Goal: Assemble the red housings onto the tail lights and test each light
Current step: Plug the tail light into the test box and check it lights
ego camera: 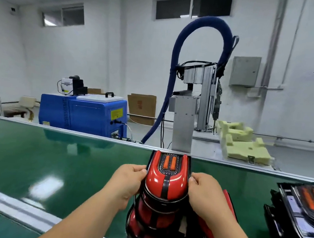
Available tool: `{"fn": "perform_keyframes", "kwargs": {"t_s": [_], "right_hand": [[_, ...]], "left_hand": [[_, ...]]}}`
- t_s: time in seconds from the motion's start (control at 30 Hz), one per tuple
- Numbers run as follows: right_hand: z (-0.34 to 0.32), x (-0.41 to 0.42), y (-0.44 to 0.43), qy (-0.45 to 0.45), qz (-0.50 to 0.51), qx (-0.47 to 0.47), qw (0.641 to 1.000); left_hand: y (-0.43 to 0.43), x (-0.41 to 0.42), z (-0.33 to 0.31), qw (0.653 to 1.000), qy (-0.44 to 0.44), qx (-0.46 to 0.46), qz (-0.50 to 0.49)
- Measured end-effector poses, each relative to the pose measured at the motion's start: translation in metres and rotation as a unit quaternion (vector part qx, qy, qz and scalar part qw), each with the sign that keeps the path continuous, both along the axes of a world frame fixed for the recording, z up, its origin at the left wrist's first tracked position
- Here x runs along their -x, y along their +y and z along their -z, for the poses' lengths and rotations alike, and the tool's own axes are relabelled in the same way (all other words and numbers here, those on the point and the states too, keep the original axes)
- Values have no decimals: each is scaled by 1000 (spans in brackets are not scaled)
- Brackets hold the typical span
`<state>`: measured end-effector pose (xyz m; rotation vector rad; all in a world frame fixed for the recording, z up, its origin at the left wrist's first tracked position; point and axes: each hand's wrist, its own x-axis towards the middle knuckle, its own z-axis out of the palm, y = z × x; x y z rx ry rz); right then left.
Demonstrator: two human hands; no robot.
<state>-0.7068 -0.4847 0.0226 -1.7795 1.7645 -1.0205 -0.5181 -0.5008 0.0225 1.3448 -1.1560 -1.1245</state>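
A tail light with a glossy red housing (167,179) and two orange strips at its far end is held above the green belt. My left hand (127,181) grips its left edge and my right hand (205,192) grips its right edge, fingers curled round the rim. Under it lies a stack of more red-housed lights (152,218). At the right edge lie several black tail lights without housings (305,206), showing orange strips.
The green conveyor belt (52,162) runs across, with metal rails front and back. Behind it stand a blue machine (84,111), a dispensing rig with a blue hose (193,111), and yellow foam fixtures (243,144).
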Motion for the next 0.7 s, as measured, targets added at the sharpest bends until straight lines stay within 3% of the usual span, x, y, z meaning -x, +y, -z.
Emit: {"fn": "perform_keyframes", "kwargs": {"t_s": [0.13,0.23,0.57,0.7], "right_hand": [[10,-3,5,168,38,12,985],[15,-2,4,166,71,32,983],[12,6,-6,133,39,46,989],[12,4,-6,182,60,36,981]], "left_hand": [[-6,-3,10,992,-120,28,11],[-7,0,9,989,-147,34,12],[-12,6,14,987,-153,54,-8],[-12,8,15,986,-154,61,-8]]}}
